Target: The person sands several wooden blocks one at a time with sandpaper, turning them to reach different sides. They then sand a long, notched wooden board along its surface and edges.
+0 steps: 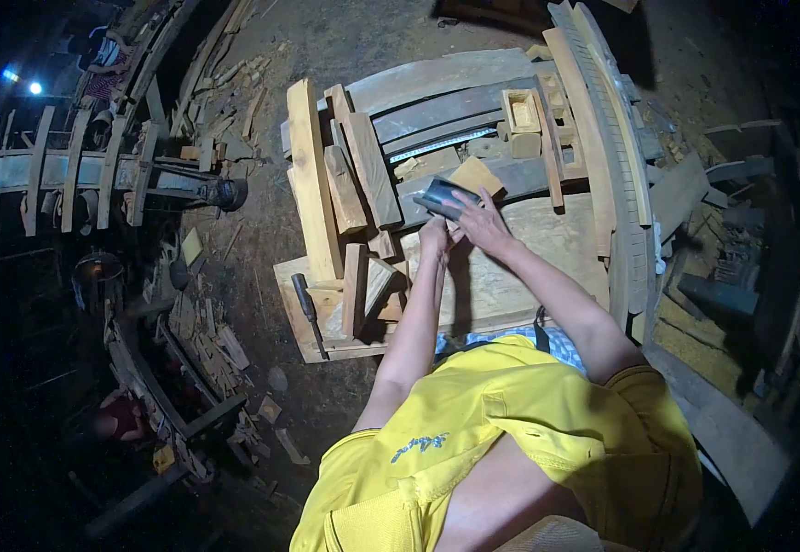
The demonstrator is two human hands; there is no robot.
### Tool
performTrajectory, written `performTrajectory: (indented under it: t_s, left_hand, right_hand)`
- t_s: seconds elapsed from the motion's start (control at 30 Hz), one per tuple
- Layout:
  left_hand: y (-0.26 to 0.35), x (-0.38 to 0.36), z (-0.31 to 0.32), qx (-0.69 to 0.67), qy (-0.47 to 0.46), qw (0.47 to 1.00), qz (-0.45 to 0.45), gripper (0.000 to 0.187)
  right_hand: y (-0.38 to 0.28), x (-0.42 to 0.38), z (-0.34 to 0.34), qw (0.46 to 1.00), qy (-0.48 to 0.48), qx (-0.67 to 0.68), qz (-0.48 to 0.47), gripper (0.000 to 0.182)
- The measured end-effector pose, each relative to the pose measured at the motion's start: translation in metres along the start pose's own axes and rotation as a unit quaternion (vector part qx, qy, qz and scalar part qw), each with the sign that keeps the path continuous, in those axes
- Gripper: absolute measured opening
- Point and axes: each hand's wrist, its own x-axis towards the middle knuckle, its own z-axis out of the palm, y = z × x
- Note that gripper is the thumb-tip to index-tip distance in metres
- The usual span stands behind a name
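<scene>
- Holding a dark flat tool (444, 198) at bench centre: right hand (483, 221) spread over it, fingers pressing; left hand (434, 237) closed on its near corner.
- Work looks midway, by my read: pale board (510, 267) under the hands is bare; no finished piece is evident.
- Cut wood blocks (354, 184) stacked at 9 o'clock; chisel (308, 313) at 8 o'clock.
- Small wooden box (521, 112) at 12 o'clock.
- Bench (593, 184) of rough planks; dirt floor (262, 248) strewn with offcuts, room dim.
</scene>
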Motion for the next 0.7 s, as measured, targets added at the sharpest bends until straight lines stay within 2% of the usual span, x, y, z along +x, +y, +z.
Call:
performTrajectory:
  t_s: [0.03, 0.13, 0.17, 0.2, 0.27, 0.33, 0.4, 0.43, 0.53, 0.57, 0.6, 0.67, 0.7]
  left_hand:
    - [-0.005, 0.004, -0.001, -0.006, -0.001, 1.0, -0.003, 0.022]
    - [0.001, -0.001, 0.011, -0.031, -0.003, 1.0, -0.003, 0.025]
    - [0.008, -0.009, 0.017, -0.044, -0.002, 0.999, -0.003, 0.026]
    - [0.008, -0.008, 0.016, -0.045, -0.001, 0.999, -0.002, 0.026]
    - [0.007, -0.004, 0.013, -0.002, -0.001, 1.0, 0.003, 0.028]
    - [0.009, -0.003, 0.01, 0.003, -0.009, 1.0, 0.011, 0.029]
    - [0.007, -0.005, 0.01, 0.007, -0.025, 0.999, 0.025, 0.031]
    - [0.008, -0.006, 0.012, 0.008, -0.026, 0.999, 0.023, 0.031]
    - [0.009, -0.005, 0.013, 0.022, 0.008, 1.0, -0.015, 0.031]
    - [0.006, -0.004, 0.012, -0.009, -0.002, 1.0, -0.013, 0.031]
    - [0.002, -0.005, 0.011, -0.04, -0.012, 0.999, -0.013, 0.031]
    - [0.007, -0.008, 0.013, -0.043, -0.026, 0.999, -0.004, 0.03]
    - [0.006, -0.003, 0.011, -0.033, -0.032, 0.999, -0.023, 0.03]
  right_hand:
    - [0.007, -0.002, -0.006, 0.999, -0.027, 0.001, 0.018, 0.019]
    - [0.027, 0.008, -0.018, 0.996, -0.057, -0.041, 0.056, 0.013]
    - [0.033, 0.015, -0.023, 0.987, -0.063, -0.098, 0.109, 0.014]
    - [0.043, 0.018, -0.021, 0.988, -0.063, -0.097, 0.107, 0.014]
    - [0.061, 0.02, -0.011, 0.978, 0.088, -0.086, 0.17, 0.016]
    - [0.047, 0.024, -0.024, 0.982, 0.062, -0.106, 0.143, 0.017]
    - [0.025, 0.023, -0.025, 0.998, -0.011, -0.055, -0.007, 0.018]
    - [0.018, 0.011, -0.017, 0.999, 0.017, -0.003, -0.048, 0.018]
    - [0.042, 0.008, -0.019, 0.997, -0.02, -0.064, -0.045, 0.017]
    - [0.05, 0.009, -0.018, 0.986, 0.0, -0.166, 0.001, 0.014]
    - [0.059, 0.009, -0.016, 0.986, -0.002, -0.164, 0.003, 0.014]
    - [0.077, 0.012, -0.014, 0.973, 0.043, -0.122, 0.189, 0.009]
    - [0.074, 0.012, -0.02, 0.976, 0.065, -0.105, 0.18, 0.009]
